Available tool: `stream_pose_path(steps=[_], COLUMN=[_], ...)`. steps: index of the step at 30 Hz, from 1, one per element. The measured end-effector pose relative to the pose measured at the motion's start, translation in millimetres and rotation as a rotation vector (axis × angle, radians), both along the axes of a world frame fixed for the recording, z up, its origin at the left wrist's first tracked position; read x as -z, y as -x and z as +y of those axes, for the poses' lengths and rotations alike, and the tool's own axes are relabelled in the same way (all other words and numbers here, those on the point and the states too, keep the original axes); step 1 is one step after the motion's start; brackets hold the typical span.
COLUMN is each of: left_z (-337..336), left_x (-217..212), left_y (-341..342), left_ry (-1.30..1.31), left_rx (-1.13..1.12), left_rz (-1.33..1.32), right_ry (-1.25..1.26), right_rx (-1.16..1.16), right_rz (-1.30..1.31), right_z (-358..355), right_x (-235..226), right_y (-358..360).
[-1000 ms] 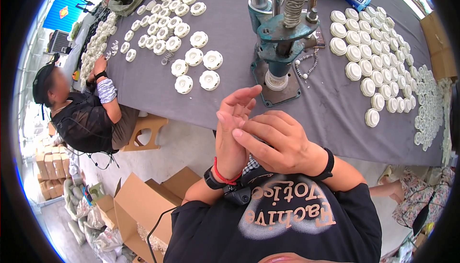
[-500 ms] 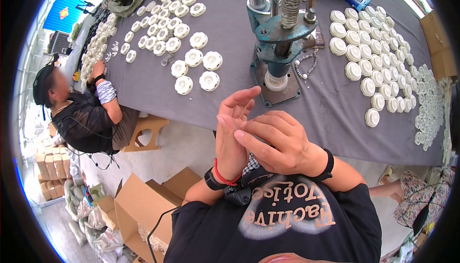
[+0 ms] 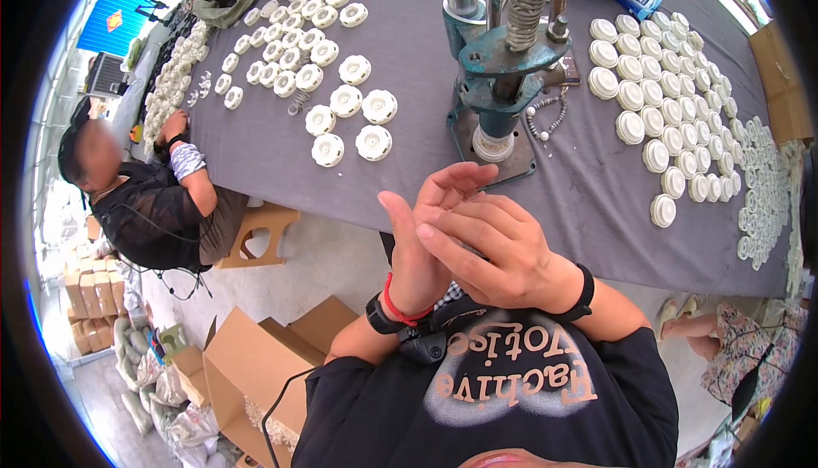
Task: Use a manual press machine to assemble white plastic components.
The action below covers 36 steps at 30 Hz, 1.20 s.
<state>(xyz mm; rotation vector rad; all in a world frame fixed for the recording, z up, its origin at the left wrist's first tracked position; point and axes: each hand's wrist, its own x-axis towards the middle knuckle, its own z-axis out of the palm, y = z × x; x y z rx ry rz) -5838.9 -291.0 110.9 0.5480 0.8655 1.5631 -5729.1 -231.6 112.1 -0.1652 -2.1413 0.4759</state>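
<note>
My left hand (image 3: 422,242) is raised in front of my chest, fingers up and apart, palm turned right. My right hand (image 3: 498,255) lies against its palm, fingers pressed on the left fingers. I see nothing held in either hand. Both hover near the front edge of a grey-covered table (image 3: 409,67). Just beyond them stands a blue hand press (image 3: 503,67) on a metal base. Round white plastic parts (image 3: 345,101) lie in groups left of the press, and rows of white caps (image 3: 656,93) lie to its right.
A person in a dark top (image 3: 141,204) sits at the table's left side beside a wooden stool (image 3: 260,234). Open cardboard boxes (image 3: 247,366) stand on the floor at my lower left. Another person's legs (image 3: 707,332) show at lower right.
My hands stay together at the same spot; the right fingers have shifted slightly over the left palm. Nothing else has moved.
</note>
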Motion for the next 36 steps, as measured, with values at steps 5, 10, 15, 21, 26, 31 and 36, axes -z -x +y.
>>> stream_pose_path(steps=[5, 10, 15, 21, 26, 31, 36], left_z=[1, 1, 2, -13, -17, -17, -16], left_x=[3, 7, 23, 69, 69, 75, 78], left_y=[1, 6, 15, 26, 26, 27, 28], left_ry=[-0.020, 0.077, 0.216, 0.108, 0.223, 0.224, 0.180], left_rx=[0.028, 0.100, 0.168, 0.285, 0.217, 0.212, 0.223], left_rz=[-0.022, -0.277, -0.685, -1.022, -1.029, -1.046, -1.061], right_ry=[0.024, 0.034, 0.057, -0.006, -0.074, -0.101, -0.118], right_rx=[0.013, 0.034, 0.062, 0.061, 0.038, 0.031, 0.037], right_rz=[0.009, -0.033, -0.149, -0.255, -0.357, -0.400, -0.407], right_z=[1, 2, 6, 10, 12, 11, 12], right_x=[0, 7, 22, 43, 50, 52, 52], right_y=[3, 4, 7, 21, 31, 34, 37])
